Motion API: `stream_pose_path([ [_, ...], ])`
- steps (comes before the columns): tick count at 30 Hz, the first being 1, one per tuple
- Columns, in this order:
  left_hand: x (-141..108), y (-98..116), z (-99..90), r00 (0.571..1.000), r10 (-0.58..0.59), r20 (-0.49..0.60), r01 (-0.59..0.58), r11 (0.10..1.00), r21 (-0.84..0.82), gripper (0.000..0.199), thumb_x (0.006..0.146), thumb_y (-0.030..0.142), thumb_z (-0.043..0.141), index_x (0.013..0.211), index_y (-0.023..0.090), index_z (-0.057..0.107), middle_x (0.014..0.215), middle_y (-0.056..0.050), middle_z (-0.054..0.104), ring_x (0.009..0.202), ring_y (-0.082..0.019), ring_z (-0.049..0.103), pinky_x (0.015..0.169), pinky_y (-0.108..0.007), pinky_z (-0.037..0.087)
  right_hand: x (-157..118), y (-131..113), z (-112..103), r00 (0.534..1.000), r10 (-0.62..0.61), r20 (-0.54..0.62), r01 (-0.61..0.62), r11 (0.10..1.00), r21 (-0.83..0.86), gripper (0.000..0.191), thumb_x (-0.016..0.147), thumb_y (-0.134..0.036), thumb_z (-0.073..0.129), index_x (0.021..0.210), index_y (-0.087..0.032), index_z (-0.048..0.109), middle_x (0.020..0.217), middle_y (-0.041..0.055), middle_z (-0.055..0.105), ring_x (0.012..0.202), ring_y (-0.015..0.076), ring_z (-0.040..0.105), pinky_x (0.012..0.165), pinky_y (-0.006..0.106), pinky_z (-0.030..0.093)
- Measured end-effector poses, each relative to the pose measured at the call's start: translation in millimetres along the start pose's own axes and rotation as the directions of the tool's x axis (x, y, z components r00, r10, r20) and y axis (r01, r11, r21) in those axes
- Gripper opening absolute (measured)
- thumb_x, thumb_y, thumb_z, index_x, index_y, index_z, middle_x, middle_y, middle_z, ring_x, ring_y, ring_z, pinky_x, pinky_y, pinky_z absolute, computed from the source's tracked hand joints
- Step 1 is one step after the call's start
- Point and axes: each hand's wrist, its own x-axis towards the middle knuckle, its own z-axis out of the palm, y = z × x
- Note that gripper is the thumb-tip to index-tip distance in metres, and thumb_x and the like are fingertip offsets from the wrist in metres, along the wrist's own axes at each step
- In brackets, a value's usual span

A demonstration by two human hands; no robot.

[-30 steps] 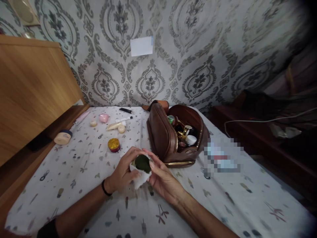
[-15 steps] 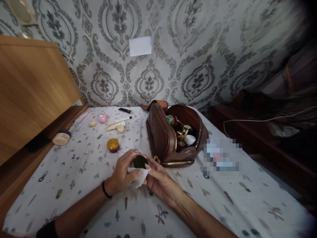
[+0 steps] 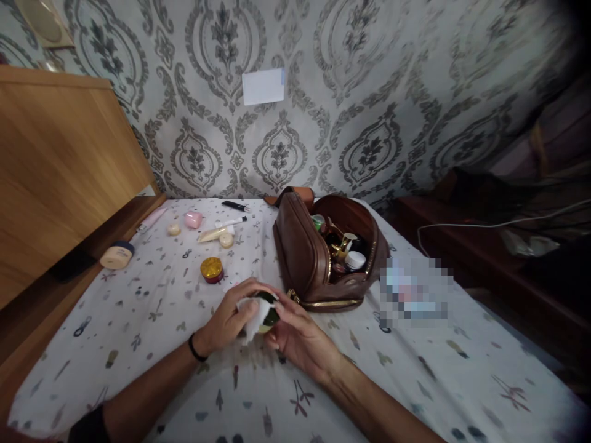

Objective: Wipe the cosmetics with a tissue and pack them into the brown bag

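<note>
Between both hands is a small round jar (image 3: 270, 317) with a dark green lid, held above the patterned cloth. My left hand (image 3: 234, 315), a black band at its wrist, presses a white wipe (image 3: 253, 320) over the lid with the thumb. The fingers of my right hand (image 3: 302, 335) grip the jar's right side. Just behind the hands stands a brown leather cosmetic bag (image 3: 300, 258), unzipped, with several jars and bottles inside, among them a white-lidded jar (image 3: 354, 261). A gold-lidded jar (image 3: 212, 269) sits left of the hands.
Farther left lie a pink jar (image 3: 193, 219), a cream tube (image 3: 212, 234), small cream-coloured pots, and a beige jar with a dark lid (image 3: 117, 255). A black slim item (image 3: 236, 206) lies near the wall. A wooden cabinet (image 3: 69, 135) borders the left; a blurred-out item (image 3: 415, 293) lies right of the bag.
The wipe has shifted left and up across the lid under my left thumb. The jar is turned slightly, showing its pale green side below the lid. Both hands stay in nearly the same place.
</note>
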Motion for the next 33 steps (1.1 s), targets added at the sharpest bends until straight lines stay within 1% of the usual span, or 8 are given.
stream_pose_path([
  [3,2.2,2.6,-1.4,0.993,0.047,0.108,-0.043,0.999,-0.033,0.055,0.088,0.067,0.05,0.11,0.019,0.063,0.109,-0.01,0.067,0.101,-0.027,0.061,0.09,-0.038,0.046,0.3,0.1,-1.3,1.0,0.003,-0.007,-0.003,1.0,-0.011,0.051,0.066,-0.033,0.088,0.113,-0.024,0.068,0.083,-0.0026,0.066,0.056,0.0076,0.055,0.046,0.02,0.043],
  [8,-0.1,-0.1,0.1,0.999,0.029,0.03,-0.031,0.998,0.058,0.051,0.083,0.064,0.061,0.106,0.019,0.062,0.096,-0.006,0.067,0.086,-0.021,0.061,0.079,-0.033,0.047,-0.2,2.9,-1.4,0.999,-0.005,-0.033,0.004,0.999,-0.035,0.05,0.068,-0.036,0.086,0.113,-0.025,0.067,0.096,0.0007,0.068,0.065,0.0101,0.058,0.052,0.021,0.045],
  [13,-4.4,-3.3,1.1,0.99,0.13,-0.059,-0.114,0.969,0.221,0.047,0.086,0.062,0.057,0.101,0.018,0.06,0.085,-0.004,0.06,0.078,-0.02,0.056,0.071,-0.031,0.044,0.0,3.5,0.8,0.999,0.001,-0.039,-0.003,0.998,-0.069,0.053,0.065,-0.033,0.088,0.113,-0.023,0.067,0.092,-0.0006,0.066,0.065,0.0094,0.058,0.054,0.021,0.048],
  [18,-5.8,-1.3,-0.1,0.984,0.171,-0.056,-0.158,0.969,0.191,0.042,0.096,0.055,0.041,0.101,0.017,0.06,0.085,-0.005,0.057,0.078,-0.019,0.053,0.07,-0.032,0.042,0.2,4.1,-1.8,1.0,0.022,-0.015,-0.022,0.999,-0.023,0.058,0.064,-0.032,0.09,0.115,-0.023,0.066,0.08,-0.0021,0.065,0.062,0.0097,0.058,0.053,0.021,0.047],
  [21,-6.0,-0.8,0.4,0.988,0.123,-0.089,-0.108,0.981,0.159,0.04,0.099,0.05,0.036,0.092,0.018,0.059,0.081,-0.004,0.056,0.075,-0.018,0.053,0.069,-0.031,0.041,-0.3,4.6,-3.3,0.999,0.033,-0.01,-0.033,0.999,-0.009,0.056,0.066,-0.032,0.089,0.116,-0.023,0.066,0.086,-0.001,0.068,0.062,0.0101,0.06,0.053,0.022,0.047],
  [26,-6.2,-5.6,1.6,0.972,-0.086,-0.221,0.121,0.981,0.15,0.041,0.101,0.043,0.039,0.067,0.021,0.042,0.063,0.003,0.041,0.06,-0.014,0.041,0.059,-0.028,0.034,0.9,6.8,-5.0,1.0,0.028,-0.009,-0.028,1.0,0.006,0.047,0.067,-0.031,0.087,0.11,-0.024,0.068,0.084,-0.0014,0.067,0.066,0.0123,0.062,0.049,0.022,0.045],
  [29,-3.7,-3.2,0.5,0.986,-0.109,-0.13,0.119,0.99,0.071,0.044,0.1,0.051,0.035,0.075,0.02,0.053,0.07,0.0,0.052,0.067,-0.016,0.05,0.065,-0.029,0.04,0.5,5.7,-4.1,1.0,0.028,0.002,-0.028,1.0,0.007,0.045,0.069,-0.031,0.085,0.111,-0.025,0.069,0.083,-0.0015,0.067,0.065,0.0119,0.061,0.049,0.021,0.045],
  [33,0.5,2.2,-0.2,0.992,0.01,0.122,-0.004,0.999,-0.046,0.055,0.089,0.067,0.048,0.112,0.019,0.061,0.11,-0.011,0.065,0.103,-0.027,0.059,0.092,-0.04,0.044,-2.4,0.0,-0.9,1.0,0.014,-0.012,-0.015,1.0,-0.025,0.044,0.072,-0.031,0.082,0.113,-0.025,0.069,0.092,0.0001,0.069,0.062,0.01,0.056,0.049,0.02,0.043],
])
